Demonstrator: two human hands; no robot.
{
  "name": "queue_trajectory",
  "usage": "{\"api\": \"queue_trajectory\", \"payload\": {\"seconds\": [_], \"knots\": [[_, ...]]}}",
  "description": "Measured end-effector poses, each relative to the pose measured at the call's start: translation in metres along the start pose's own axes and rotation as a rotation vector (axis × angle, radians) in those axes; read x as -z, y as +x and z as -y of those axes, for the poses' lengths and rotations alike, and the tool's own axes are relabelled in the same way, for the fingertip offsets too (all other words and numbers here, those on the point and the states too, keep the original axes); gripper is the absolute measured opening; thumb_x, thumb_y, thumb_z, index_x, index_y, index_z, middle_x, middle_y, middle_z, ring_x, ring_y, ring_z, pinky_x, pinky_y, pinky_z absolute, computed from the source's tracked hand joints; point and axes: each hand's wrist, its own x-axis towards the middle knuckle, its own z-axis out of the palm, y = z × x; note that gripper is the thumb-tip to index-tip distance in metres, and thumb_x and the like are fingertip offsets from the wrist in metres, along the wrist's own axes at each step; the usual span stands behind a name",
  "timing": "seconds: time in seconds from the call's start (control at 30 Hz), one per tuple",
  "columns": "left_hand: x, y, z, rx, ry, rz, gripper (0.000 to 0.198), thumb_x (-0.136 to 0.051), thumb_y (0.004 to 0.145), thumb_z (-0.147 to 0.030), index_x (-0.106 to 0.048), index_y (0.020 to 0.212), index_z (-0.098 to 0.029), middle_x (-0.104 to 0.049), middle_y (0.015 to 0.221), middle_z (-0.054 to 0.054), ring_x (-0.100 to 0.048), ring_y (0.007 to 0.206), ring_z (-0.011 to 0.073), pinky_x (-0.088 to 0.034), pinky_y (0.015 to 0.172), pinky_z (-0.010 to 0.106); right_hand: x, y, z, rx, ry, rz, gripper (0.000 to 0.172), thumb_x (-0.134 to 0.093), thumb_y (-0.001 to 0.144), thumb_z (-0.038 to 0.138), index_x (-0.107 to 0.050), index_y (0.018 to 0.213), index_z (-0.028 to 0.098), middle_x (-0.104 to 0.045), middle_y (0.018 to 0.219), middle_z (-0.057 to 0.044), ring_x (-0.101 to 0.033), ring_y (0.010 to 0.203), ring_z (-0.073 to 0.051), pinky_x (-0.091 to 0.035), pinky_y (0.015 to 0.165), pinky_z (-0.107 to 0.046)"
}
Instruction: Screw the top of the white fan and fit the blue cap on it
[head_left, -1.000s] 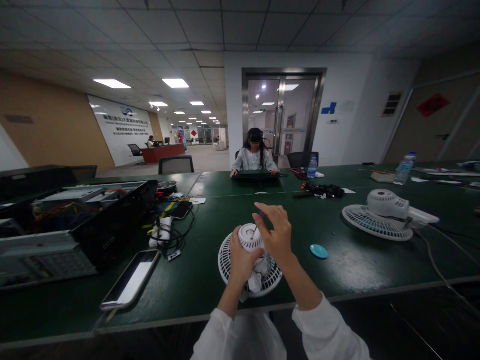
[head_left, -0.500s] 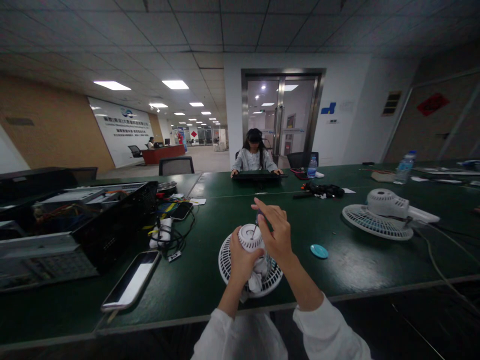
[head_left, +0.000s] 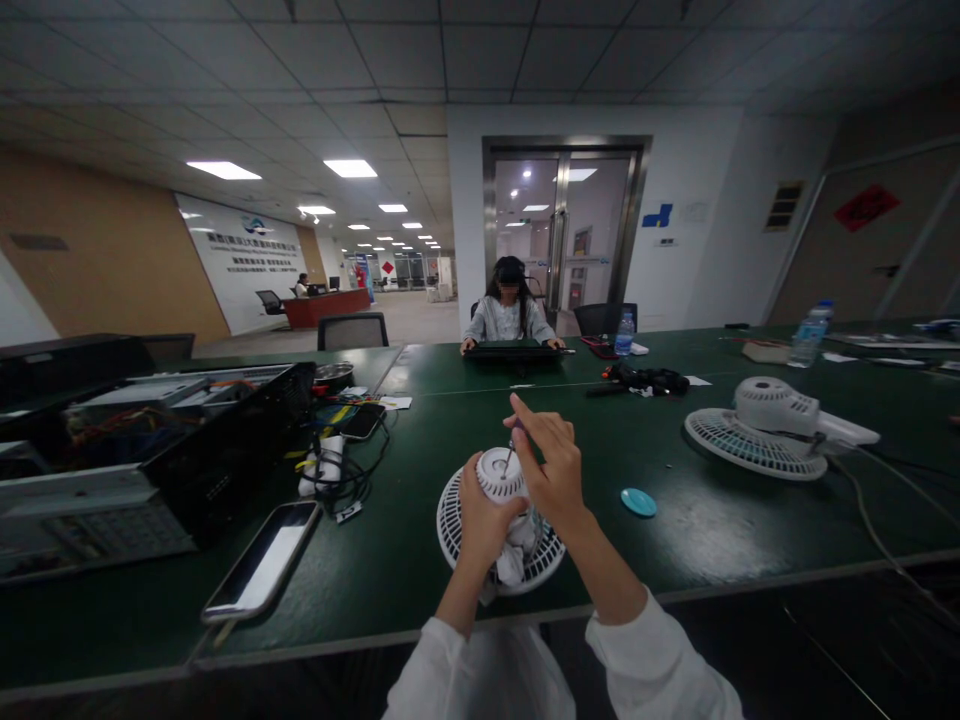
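A white fan [head_left: 545, 572] lies grille-down near the table's front edge, its motor housing pointing up. My left hand [head_left: 481, 515] wraps around the side of that housing, fingers closed on it. A screwdriver [head_left: 509, 462] stands nearly upright, its tip at the top of the housing. My right hand [head_left: 551, 460] grips the screwdriver's handle, which the fingers mostly hide, with the index finger stretched up over it. To the right, a round blue disc [head_left: 638, 502] lies flat on the table.
On the left sit an opened computer case [head_left: 225, 440], a phone [head_left: 262, 562] and tangled cables [head_left: 352, 480]. A second white fan [head_left: 757, 440] lies at right. Across the green table [head_left: 420, 430], a person [head_left: 508, 315] holds a dark flat panel [head_left: 514, 352]. Bottles stand farther back.
The fingers of my right hand have shifted slightly around the screwdriver. My left hand and the fan stay in place.
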Motion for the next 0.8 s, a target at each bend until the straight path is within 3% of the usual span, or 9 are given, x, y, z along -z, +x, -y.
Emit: {"api": "queue_trajectory", "payload": {"seconds": [0.17, 0.37, 0.57, 0.8], "knots": [[0.0009, -0.0009, -0.0035, 0.026, 0.011, 0.000, 0.071, -0.074, 0.053, -0.018, -0.042, 0.116, -0.023, -0.053, 0.117, 0.004, -0.050, 0.114, 0.0247, -0.034, 0.102, 0.043, -0.0014, -0.0004, -0.0028, -0.028, -0.057, -0.005, 0.034, -0.050, 0.089, 0.021, -0.059, 0.122, 0.026, -0.070, 0.088, -0.002, -0.058, 0.080, -0.017, -0.039, 0.074, -0.032], [0.0006, -0.0009, -0.0034, 0.019, 0.017, -0.002, 0.070, -0.074, 0.053, -0.017, -0.043, 0.115, -0.023, -0.053, 0.117, 0.005, -0.049, 0.114, 0.0248, -0.033, 0.103, 0.043, 0.0023, -0.0001, -0.0025, -0.034, -0.009, 0.057, 0.044, -0.042, 0.091, 0.016, -0.049, 0.132, 0.027, -0.070, 0.093, -0.001, -0.058, 0.087, -0.017, -0.039, 0.078, -0.033], [-0.0004, 0.0000, -0.0002, -0.004, 0.006, -0.018, 0.071, -0.074, 0.051, -0.014, -0.044, 0.115, -0.024, -0.054, 0.114, 0.003, -0.051, 0.111, 0.0241, -0.034, 0.102, 0.043, -0.0004, -0.0019, -0.0047, -0.016, -0.076, -0.013, 0.031, -0.053, 0.088, 0.023, -0.061, 0.118, 0.024, -0.069, 0.083, -0.002, -0.057, 0.076, -0.017, -0.038, 0.072, -0.032], [0.0006, -0.0009, -0.0039, 0.015, 0.016, 0.003, 0.071, -0.074, 0.052, -0.016, -0.043, 0.115, -0.023, -0.053, 0.116, 0.004, -0.049, 0.113, 0.0246, -0.033, 0.102, 0.043, 0.0035, -0.0012, -0.0027, -0.026, 0.006, 0.081, 0.043, -0.043, 0.089, 0.016, -0.049, 0.131, 0.026, -0.070, 0.096, -0.001, -0.057, 0.090, -0.018, -0.039, 0.080, -0.034]]}}
